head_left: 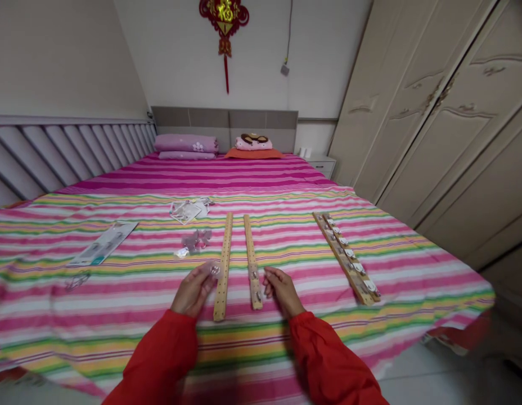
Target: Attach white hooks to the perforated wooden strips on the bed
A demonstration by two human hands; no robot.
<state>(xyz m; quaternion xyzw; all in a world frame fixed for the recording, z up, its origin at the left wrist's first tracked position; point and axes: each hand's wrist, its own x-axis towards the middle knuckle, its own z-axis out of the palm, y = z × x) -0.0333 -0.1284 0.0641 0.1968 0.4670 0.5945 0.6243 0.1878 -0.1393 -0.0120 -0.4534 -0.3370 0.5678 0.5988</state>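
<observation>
My left hand (194, 288) pinches a small clear plastic piece with a shiny metal centre (215, 270), just left of a long wooden strip with rows of holes (223, 264). Beside that strip lies a shorter wooden strip (248, 239). Clear patches with small metal hooks (255, 287) sit on its near end. To the right of this end is my right hand (283, 289), thumb and fingers closed together; whether anything small is between them I cannot make out. Several loose clear pieces (196, 241) lie beyond my left hand.
Two more wooden strips (343, 259) lie to the right, bearing several white and metal pieces. On the left are a flat clear package (104, 244) and a small wire-like bundle (77, 279). Crumpled clear packaging (188, 211) lies farther back on the striped bedcover (286, 236).
</observation>
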